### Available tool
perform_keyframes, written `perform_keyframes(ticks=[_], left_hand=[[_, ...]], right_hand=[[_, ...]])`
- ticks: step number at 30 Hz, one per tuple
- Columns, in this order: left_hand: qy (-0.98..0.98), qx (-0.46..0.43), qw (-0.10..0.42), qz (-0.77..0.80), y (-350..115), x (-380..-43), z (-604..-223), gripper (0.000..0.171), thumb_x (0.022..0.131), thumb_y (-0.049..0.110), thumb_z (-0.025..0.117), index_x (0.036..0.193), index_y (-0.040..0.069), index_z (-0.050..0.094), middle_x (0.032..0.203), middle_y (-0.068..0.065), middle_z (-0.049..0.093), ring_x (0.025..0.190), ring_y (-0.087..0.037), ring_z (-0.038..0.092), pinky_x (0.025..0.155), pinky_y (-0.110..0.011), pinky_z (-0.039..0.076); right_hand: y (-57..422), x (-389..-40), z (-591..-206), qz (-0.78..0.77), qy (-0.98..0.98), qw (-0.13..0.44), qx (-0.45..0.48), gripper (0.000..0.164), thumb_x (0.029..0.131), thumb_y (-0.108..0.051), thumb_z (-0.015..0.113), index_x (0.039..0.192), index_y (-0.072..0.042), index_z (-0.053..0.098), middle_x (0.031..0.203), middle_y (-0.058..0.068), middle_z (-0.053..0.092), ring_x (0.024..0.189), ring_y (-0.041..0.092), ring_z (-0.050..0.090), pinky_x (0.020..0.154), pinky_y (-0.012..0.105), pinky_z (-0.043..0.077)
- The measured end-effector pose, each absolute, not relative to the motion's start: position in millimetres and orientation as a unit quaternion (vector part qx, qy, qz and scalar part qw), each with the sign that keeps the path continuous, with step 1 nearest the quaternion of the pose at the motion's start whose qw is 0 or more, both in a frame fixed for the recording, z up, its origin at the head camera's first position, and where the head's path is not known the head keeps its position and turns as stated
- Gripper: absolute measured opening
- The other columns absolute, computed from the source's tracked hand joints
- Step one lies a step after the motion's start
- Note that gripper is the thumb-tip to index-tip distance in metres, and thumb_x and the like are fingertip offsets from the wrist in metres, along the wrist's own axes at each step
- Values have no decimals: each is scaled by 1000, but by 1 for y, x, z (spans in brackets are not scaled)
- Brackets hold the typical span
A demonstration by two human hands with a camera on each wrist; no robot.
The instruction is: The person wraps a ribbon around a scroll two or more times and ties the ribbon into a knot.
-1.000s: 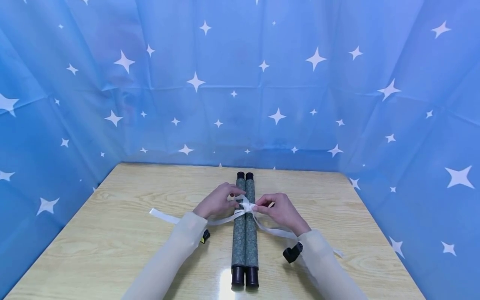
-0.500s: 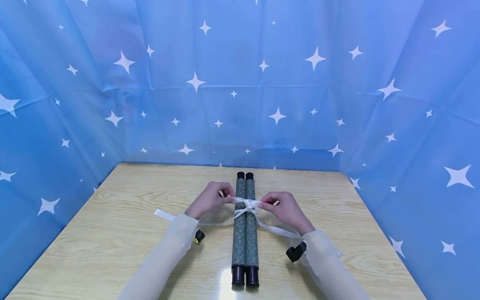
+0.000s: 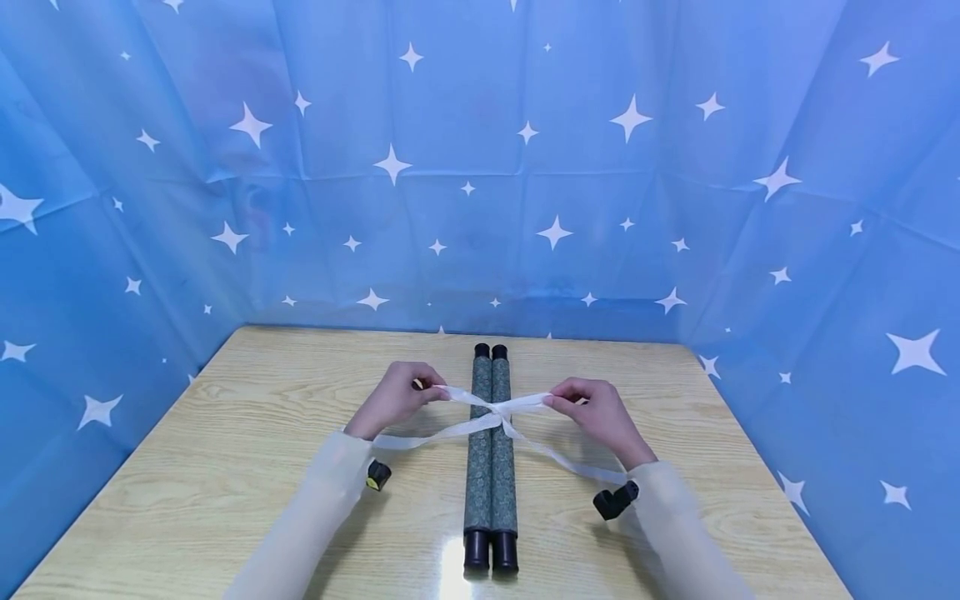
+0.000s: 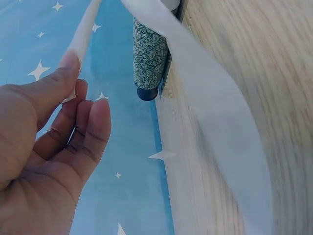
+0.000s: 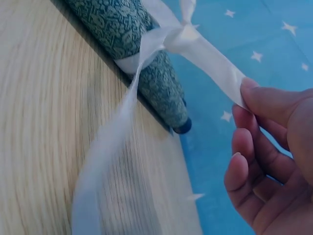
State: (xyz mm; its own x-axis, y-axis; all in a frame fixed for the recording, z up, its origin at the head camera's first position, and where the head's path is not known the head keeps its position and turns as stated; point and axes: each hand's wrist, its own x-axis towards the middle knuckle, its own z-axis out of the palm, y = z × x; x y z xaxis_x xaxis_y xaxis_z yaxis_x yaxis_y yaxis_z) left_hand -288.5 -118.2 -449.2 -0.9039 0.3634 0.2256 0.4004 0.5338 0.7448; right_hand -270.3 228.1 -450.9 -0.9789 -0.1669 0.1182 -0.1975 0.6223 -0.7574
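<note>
A scroll [image 3: 478,492] rolled from both ends into two green patterned rolls with dark end knobs lies lengthwise on the table. Around its middle runs a white ribbon [image 3: 501,410], crossed or knotted on top. On the left, my left hand [image 3: 397,398] pinches one part of the ribbon between thumb and forefinger, its other fingers curled loosely. My right hand [image 3: 597,414] pinches another part at the right. Both pinched parts are drawn outward, above the table. Two further ribbon lengths trail toward the wrists; the left one [image 4: 215,98] passes beside the left hand.
The wooden table [image 3: 187,467] extends on both sides of the scroll. A blue curtain [image 3: 480,167] with white stars surrounds its back and sides. Small black devices [image 3: 617,500] sit at both wrists.
Both hands have moved apart from the middle, left hand leftward and right hand rightward. The pinched ribbon parts now stretch longer to each side. The scroll stays in place.
</note>
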Motion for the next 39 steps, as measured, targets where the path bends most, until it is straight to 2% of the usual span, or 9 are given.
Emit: perform_keyframes(ticks=[8,15,18,26,33,39], left_hand=[[-871,-199,8,-448,-126,-282,-452,4,93,19,77,94,15,79,86,-2,72,79,-34,68,62,-27,53],[-865,-186,4,-466,-131,-280,-459,5,93,18,77,93,13,79,87,-10,73,77,-36,69,61,-27,55],[-867,-178,1,-465,-132,-280,-461,6,93,18,77,93,13,79,89,-14,74,77,-36,68,60,-27,55],[-868,-161,-7,-469,-134,-282,-469,8,95,22,75,89,17,79,87,-16,73,70,-34,64,55,-28,49],[-866,-145,-21,-479,-133,-284,-476,10,95,18,75,86,16,79,82,-18,71,58,-18,51,53,-27,43],[-870,-123,-33,-476,-133,-282,-480,10,94,17,76,85,17,79,78,-11,71,59,-15,50,55,-27,41]], right_hand=[[245,-268,-452,414,-905,18,93,25,96,-41,72,102,-18,78,97,3,73,85,20,61,65,29,50],[262,-268,-453,419,-903,14,90,24,98,-42,70,102,-19,77,101,12,74,83,25,60,63,29,48],[267,-268,-455,414,-905,12,92,24,97,-42,70,101,-20,77,100,13,73,78,23,56,62,30,46],[280,-265,-462,393,-917,22,67,17,98,-34,71,96,-18,76,91,2,70,78,20,53,65,30,44],[284,-264,-467,402,-914,10,45,20,99,-32,70,96,-14,76,86,4,68,73,18,51,64,29,42],[288,-263,-476,407,-913,5,33,16,99,-28,70,95,-14,75,85,6,68,73,18,51,64,29,42]])
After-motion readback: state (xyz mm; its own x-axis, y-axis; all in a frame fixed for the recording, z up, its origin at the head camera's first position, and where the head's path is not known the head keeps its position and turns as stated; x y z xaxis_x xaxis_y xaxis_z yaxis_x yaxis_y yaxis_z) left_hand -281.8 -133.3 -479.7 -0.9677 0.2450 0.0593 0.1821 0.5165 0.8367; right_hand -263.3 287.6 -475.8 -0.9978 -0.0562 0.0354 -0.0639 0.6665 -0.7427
